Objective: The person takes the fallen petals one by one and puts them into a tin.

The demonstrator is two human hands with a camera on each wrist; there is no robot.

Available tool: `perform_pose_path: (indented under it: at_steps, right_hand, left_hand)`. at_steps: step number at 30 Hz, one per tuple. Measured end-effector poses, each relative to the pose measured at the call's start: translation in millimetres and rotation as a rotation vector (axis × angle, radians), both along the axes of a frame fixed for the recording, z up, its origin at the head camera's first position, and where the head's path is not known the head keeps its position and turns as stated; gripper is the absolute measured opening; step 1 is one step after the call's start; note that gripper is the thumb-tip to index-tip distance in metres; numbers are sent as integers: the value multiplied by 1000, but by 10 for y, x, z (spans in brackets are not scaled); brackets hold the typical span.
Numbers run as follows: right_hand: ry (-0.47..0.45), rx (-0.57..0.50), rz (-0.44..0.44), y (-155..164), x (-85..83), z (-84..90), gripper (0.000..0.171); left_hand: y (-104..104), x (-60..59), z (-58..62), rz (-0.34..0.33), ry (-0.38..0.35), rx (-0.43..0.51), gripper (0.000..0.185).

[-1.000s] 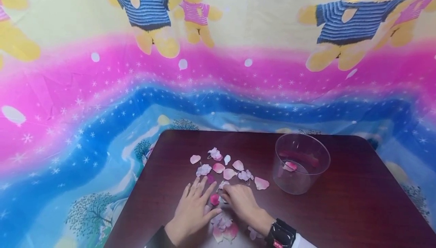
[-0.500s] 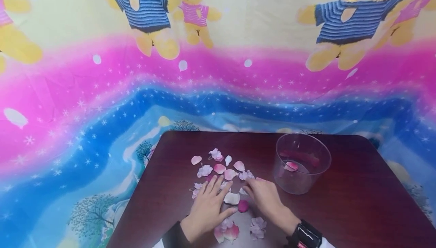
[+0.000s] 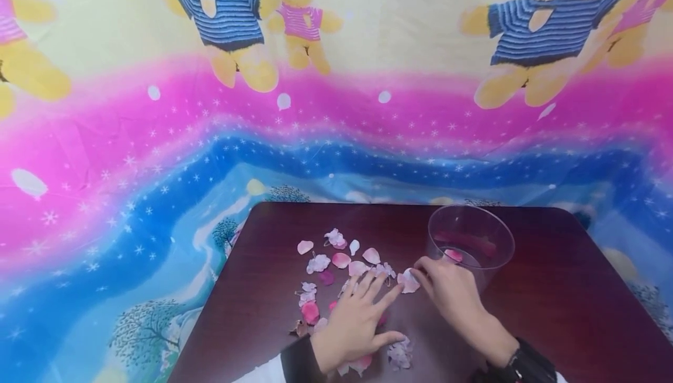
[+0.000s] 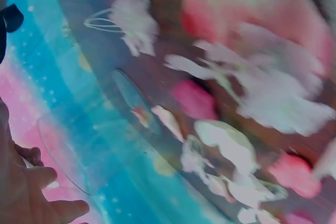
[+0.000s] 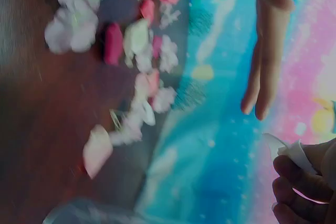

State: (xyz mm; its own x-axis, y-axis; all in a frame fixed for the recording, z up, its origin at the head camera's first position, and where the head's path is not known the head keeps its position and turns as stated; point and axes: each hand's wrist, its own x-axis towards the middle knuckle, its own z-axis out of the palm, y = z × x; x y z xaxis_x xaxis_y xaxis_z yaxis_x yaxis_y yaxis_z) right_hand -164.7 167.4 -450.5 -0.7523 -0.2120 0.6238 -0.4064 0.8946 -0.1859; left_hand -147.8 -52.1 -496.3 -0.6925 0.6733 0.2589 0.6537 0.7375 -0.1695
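My right hand (image 3: 452,292) pinches a white petal (image 5: 296,153) between thumb and fingers, just in front of the clear plastic bowl (image 3: 465,219). In the head view this petal overlaps a pale pink petal (image 3: 406,284) on the table. My left hand (image 3: 357,324) is spread palm down over the scattered petals, partly covering several of them. In the right wrist view, the left hand (image 5: 268,51) shows with straight fingers. Close below the left wrist camera are pale artificial blossoms (image 4: 278,87) and a magenta petal (image 4: 195,99). A pink petal (image 3: 453,255) shows inside the bowl.
The dark brown table (image 3: 568,289) backs onto a printed cloth (image 3: 336,155). Left of my left hand lie a red-pink petal (image 3: 310,313) and a small blossom cluster (image 3: 307,294). More petals and blossoms (image 3: 318,264) spread behind it. Another lilac blossom (image 3: 400,354) lies near its thumb.
My right hand has moved right, from among the petals to the bowl, with the white petal. My left hand has shifted right, uncovering red-pink petals and blossoms on the left.
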Motion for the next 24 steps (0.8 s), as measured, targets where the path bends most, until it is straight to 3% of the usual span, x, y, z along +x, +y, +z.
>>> perform_pose_path:
  at_steps: [10,18,21,24]
  right_hand:
    - [138,-27,-69,451,-21,395,15]
    - [179,-69,-120,628,-175,397,13]
    - [132,-53,-149,696,-244,346,12]
    - [-57,8,-199,763,-293,297,18]
  left_hand:
    - [210,124,155,-84,0,50,82]
    - [216,130,163,-83,14,50,81]
    - [212,131,158,-81,18,47,80]
    - [211,133,153,-81,14,44,80]
